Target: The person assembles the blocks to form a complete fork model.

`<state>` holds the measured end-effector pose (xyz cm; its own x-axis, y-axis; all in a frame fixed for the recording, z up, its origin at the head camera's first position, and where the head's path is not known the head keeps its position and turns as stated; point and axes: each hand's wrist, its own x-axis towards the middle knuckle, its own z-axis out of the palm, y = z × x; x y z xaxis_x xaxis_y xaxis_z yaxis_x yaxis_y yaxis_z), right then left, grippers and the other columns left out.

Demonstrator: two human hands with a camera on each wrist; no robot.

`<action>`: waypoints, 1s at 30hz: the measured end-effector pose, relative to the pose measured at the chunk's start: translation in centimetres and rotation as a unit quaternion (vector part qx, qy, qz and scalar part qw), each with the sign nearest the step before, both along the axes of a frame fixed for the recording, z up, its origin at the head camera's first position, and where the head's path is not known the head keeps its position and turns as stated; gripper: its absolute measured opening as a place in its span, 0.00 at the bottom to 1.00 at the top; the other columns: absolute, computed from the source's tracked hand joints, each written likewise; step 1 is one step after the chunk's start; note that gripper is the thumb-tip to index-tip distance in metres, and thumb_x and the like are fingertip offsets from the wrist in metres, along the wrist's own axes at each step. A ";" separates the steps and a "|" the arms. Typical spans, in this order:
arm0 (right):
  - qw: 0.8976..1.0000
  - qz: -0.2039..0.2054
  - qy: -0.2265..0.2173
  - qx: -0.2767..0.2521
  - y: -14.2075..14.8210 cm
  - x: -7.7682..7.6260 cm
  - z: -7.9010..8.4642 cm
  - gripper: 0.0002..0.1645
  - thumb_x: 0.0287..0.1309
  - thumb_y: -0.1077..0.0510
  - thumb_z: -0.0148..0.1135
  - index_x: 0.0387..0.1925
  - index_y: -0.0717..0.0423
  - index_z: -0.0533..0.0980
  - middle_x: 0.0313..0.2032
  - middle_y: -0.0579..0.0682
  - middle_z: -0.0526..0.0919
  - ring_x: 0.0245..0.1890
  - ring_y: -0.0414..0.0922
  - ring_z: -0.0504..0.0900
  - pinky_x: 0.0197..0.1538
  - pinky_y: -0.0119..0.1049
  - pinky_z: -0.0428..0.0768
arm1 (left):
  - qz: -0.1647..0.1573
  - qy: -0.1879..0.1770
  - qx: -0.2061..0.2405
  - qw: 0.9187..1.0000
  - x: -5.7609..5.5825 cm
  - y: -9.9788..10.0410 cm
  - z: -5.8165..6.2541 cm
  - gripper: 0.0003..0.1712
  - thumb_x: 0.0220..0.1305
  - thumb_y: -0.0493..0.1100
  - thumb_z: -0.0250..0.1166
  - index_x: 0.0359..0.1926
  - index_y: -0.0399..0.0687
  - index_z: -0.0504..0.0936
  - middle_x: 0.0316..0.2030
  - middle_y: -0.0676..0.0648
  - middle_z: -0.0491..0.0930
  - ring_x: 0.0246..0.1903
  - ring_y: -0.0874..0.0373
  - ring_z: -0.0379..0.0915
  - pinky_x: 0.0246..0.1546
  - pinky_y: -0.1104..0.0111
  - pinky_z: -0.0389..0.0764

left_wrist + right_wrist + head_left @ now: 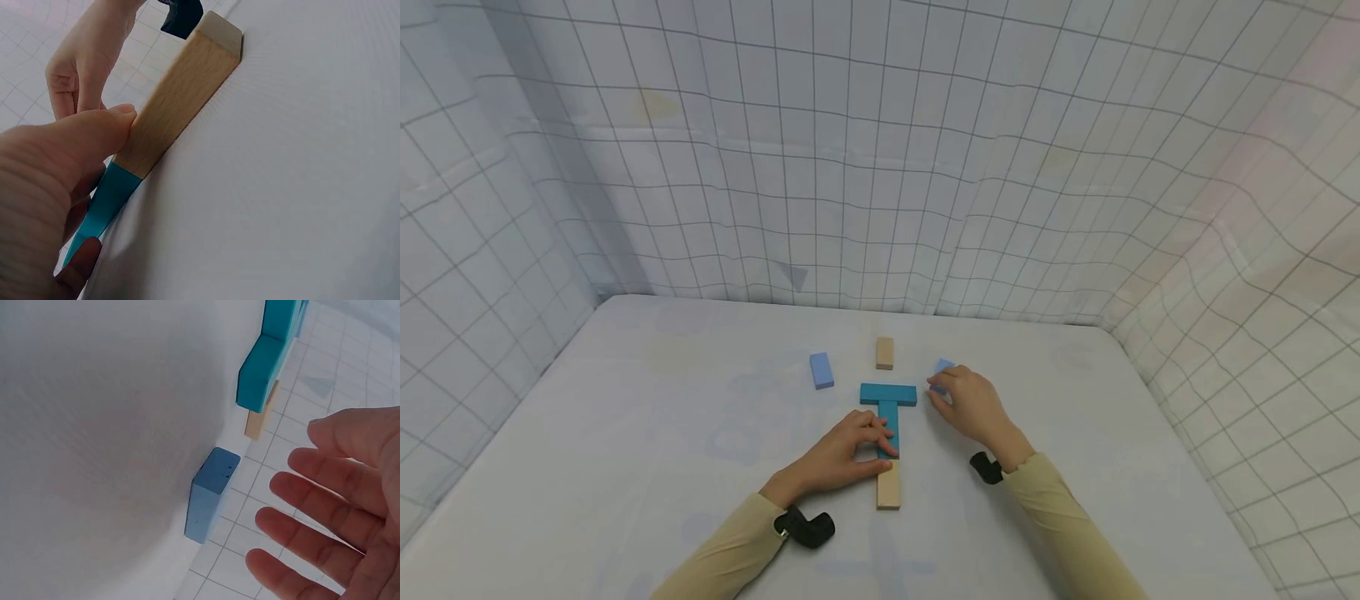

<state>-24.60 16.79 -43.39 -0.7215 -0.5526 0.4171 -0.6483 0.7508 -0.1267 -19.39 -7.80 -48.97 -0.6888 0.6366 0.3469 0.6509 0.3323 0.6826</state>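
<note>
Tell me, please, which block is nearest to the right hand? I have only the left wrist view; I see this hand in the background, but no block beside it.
Observer: In the head view, the right hand is nearest to a light-blue block, partly hidden by its fingers.
Operator: Thank you. And the teal block under the left hand: what is at its far end?
Observer: A second teal block lies crosswise there, so the two form a T.
Operator: Does any block lie beyond this T?
Observer: Yes, an unpainted wooden block lies beyond the crossbar, apart from it.
</note>
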 end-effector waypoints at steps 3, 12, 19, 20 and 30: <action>1.000 -0.020 -0.021 0.009 0.0 -0.2 0.0 0.12 0.54 0.61 0.68 0.40 0.62 0.82 0.39 0.55 0.83 0.40 0.51 0.81 0.39 0.43 0.81 | -0.001 0.001 -0.001 1.000 -0.1 0.0 -0.1 0.06 0.62 0.49 0.66 0.40 0.61 0.83 0.46 0.55 0.71 0.60 0.53 0.63 0.59 0.55 0.64; 0.996 -0.064 -0.062 0.034 0.1 -1.1 -0.3 0.14 0.55 0.61 0.67 0.43 0.65 0.81 0.48 0.61 0.80 0.49 0.56 0.79 0.48 0.47 0.78 | 0.003 -0.008 -0.002 1.000 0.0 0.0 -0.1 0.05 0.62 0.50 0.66 0.40 0.62 0.83 0.47 0.55 0.71 0.61 0.54 0.61 0.60 0.54 0.63; 0.988 -0.083 -0.125 0.038 0.2 -1.5 -0.6 0.16 0.61 0.60 0.61 0.47 0.66 0.79 0.54 0.65 0.76 0.55 0.58 0.75 0.54 0.50 0.74 | 0.006 -0.007 -0.004 1.000 0.0 0.1 0.0 0.05 0.62 0.50 0.66 0.40 0.62 0.83 0.48 0.55 0.71 0.61 0.54 0.61 0.60 0.55 0.63; 0.987 -0.081 -0.132 0.035 0.2 -1.6 -0.6 0.16 0.61 0.60 0.61 0.47 0.67 0.79 0.55 0.65 0.75 0.55 0.58 0.74 0.55 0.50 0.73 | 0.005 -0.006 -0.004 1.000 0.0 0.1 -0.1 0.05 0.62 0.50 0.65 0.40 0.62 0.83 0.48 0.55 0.71 0.61 0.54 0.61 0.60 0.55 0.63; 0.987 -0.049 -0.156 0.007 0.7 -1.4 -1.1 0.12 0.61 0.67 0.59 0.46 0.66 0.73 0.55 0.71 0.72 0.58 0.62 0.70 0.56 0.52 0.71 | 0.006 -0.006 -0.004 1.000 0.0 0.1 -0.2 0.05 0.62 0.50 0.66 0.40 0.62 0.83 0.48 0.55 0.72 0.61 0.54 0.61 0.60 0.55 0.63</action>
<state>-26.05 17.45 -44.53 -0.8639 -0.4778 0.1593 -0.5035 0.8112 -0.2975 -19.35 -7.73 -49.14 -0.7007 0.6309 0.3333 0.6385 0.3460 0.6874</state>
